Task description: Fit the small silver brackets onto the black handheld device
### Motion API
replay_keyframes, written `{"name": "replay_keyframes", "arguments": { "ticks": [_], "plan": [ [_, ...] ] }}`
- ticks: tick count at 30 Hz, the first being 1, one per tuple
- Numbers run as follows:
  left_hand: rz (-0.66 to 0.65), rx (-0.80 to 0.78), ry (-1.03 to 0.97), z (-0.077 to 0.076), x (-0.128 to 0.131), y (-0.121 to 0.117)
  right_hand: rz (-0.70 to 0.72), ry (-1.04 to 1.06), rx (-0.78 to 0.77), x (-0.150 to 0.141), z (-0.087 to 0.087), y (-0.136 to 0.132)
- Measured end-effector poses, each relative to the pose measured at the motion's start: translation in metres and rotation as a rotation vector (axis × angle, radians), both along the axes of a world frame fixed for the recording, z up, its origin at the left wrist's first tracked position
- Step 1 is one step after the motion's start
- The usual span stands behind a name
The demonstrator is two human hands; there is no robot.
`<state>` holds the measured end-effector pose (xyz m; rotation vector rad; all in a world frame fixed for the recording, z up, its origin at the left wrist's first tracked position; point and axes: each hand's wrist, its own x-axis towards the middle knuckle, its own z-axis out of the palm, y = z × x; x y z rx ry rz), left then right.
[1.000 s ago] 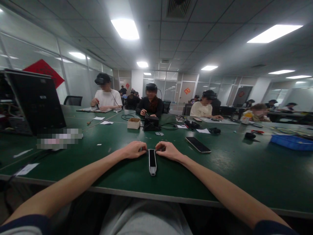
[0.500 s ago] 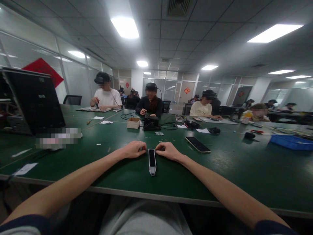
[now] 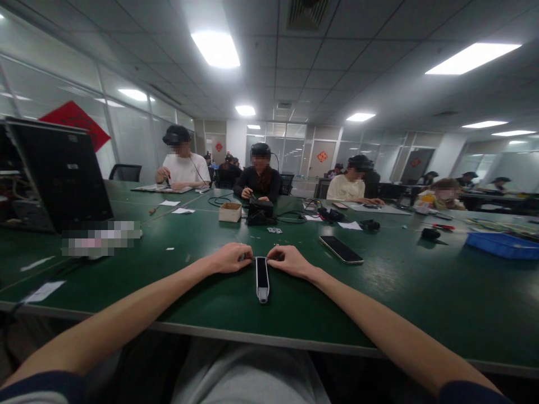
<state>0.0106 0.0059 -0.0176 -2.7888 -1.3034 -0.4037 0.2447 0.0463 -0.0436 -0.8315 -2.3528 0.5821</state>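
Note:
A white, pen-shaped device with a long dark panel (image 3: 262,275) lies on the green table, its narrow grey tip pointing toward me. At the left of its far end is my left hand (image 3: 229,258), closed, with curled fingers against the edge. My right hand (image 3: 290,261) mirrors it on the other side, thumb and finger pinched at the same end. The fingertips partly hide each other, so any small part between them cannot be made out.
A smartphone (image 3: 341,249) lies to the right of my right hand. Beyond my hands stand a small cardboard box (image 3: 229,212) and a black device with cables (image 3: 260,211). A blue tray (image 3: 503,245) sits far right, a black computer panel (image 3: 61,174) left. Several people sit across the table.

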Motion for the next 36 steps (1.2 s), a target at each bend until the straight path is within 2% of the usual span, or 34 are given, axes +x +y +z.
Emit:
{"name": "replay_keyframes", "arguments": {
  "ticks": [30,36],
  "plan": [
    [-0.013,0.001,-0.002,-0.0009,-0.001,0.0013,0.014,0.009,-0.002,0.0002,0.0028,-0.0021],
    [-0.027,0.003,-0.002,-0.0015,-0.0021,0.0021,0.038,0.036,0.032,-0.0038,-0.0018,0.0005]
  ]
}}
